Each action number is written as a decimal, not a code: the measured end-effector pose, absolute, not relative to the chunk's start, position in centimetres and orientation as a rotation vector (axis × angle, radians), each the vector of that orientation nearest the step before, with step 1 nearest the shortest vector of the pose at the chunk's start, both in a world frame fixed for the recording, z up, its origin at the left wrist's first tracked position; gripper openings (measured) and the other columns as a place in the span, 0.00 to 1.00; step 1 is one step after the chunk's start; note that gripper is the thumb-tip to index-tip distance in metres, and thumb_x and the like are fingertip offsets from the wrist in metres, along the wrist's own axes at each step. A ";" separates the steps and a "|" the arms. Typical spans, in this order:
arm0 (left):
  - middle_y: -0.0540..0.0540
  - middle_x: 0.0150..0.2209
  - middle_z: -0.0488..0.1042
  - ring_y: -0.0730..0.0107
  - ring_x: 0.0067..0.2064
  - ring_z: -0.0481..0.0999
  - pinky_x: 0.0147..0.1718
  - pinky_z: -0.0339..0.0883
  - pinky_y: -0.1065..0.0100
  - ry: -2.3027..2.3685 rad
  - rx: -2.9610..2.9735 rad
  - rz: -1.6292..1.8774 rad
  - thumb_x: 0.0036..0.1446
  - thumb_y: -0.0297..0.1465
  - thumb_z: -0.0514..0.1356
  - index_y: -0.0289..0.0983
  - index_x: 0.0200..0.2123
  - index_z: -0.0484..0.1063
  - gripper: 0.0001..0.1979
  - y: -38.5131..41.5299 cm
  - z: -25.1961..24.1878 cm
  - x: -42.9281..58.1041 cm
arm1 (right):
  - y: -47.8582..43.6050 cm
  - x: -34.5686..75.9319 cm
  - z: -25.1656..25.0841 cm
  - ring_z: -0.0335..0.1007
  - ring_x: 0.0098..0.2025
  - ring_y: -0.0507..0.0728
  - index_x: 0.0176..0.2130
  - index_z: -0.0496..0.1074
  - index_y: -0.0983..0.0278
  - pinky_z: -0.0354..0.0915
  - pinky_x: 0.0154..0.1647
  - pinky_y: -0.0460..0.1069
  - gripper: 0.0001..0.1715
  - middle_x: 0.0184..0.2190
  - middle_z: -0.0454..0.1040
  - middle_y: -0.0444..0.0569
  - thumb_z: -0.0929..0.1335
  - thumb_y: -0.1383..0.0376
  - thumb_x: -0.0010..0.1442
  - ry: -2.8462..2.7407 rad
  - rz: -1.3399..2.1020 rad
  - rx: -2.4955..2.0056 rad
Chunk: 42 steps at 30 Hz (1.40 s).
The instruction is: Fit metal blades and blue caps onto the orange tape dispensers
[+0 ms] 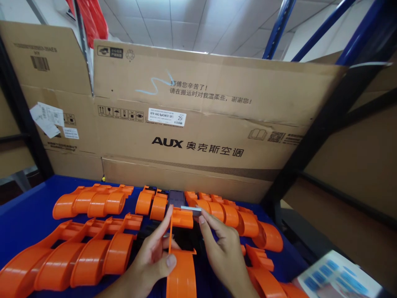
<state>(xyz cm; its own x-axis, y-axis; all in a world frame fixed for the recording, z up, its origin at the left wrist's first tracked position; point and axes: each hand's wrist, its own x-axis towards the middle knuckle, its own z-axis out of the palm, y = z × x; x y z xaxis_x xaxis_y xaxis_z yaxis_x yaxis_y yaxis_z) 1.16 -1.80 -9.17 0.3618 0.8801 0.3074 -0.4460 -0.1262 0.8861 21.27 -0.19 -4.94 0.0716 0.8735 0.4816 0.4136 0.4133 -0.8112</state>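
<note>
My left hand (pixel 153 256) is closed around an orange plastic tape dispenser (pixel 181 275), thumb on its side and index finger up at its top end. Between thumb and fingers, my right hand (pixel 223 244) pinches the end of a serrated metal blade (pixel 190 209). The blade lies along the upper edge of the dispenser and seems to touch it. Just behind it lies a dark-screened phone (pixel 176 198). Black items (pixel 186 236), partly hidden by my hands, lie under the dispenser.
Rows of orange dispensers (pixel 88 263) cover the left of the blue table (pixel 18 207); more dispensers (pixel 231 215) lie on the right. A printed cardboard box panel (pixel 198 165) stands along the back. At right are a dark metal post (pixel 297 145) and a white-and-blue printed item (pixel 338 277).
</note>
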 end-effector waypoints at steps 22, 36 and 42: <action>0.50 0.26 0.77 0.69 0.22 0.72 0.23 0.64 0.71 0.615 0.897 1.349 0.56 0.44 0.65 0.45 0.70 0.52 0.43 0.2 -10.4 0.3 | 1.3 24.6 -5.1 0.75 0.46 0.67 0.44 0.79 0.60 0.68 0.45 0.57 0.15 0.42 0.82 0.54 0.64 0.61 0.65 -1.837 -0.087 -1.719; 0.49 0.26 0.77 0.66 0.27 0.73 0.28 0.63 0.69 0.677 1.000 1.298 0.59 0.42 0.64 0.40 0.71 0.48 0.43 -0.1 -11.0 1.1 | 1.7 25.3 -6.5 0.75 0.43 0.67 0.36 0.79 0.60 0.63 0.39 0.54 0.06 0.34 0.81 0.54 0.69 0.65 0.61 -2.050 -0.190 -2.019; 0.49 0.25 0.77 0.64 0.27 0.74 0.29 0.63 0.68 0.694 1.024 1.294 0.59 0.43 0.63 0.40 0.70 0.53 0.40 -0.1 -10.9 1.2 | 1.8 24.7 -6.5 0.76 0.41 0.64 0.36 0.78 0.59 0.64 0.39 0.52 0.04 0.34 0.81 0.52 0.70 0.63 0.60 -2.023 -0.204 -2.008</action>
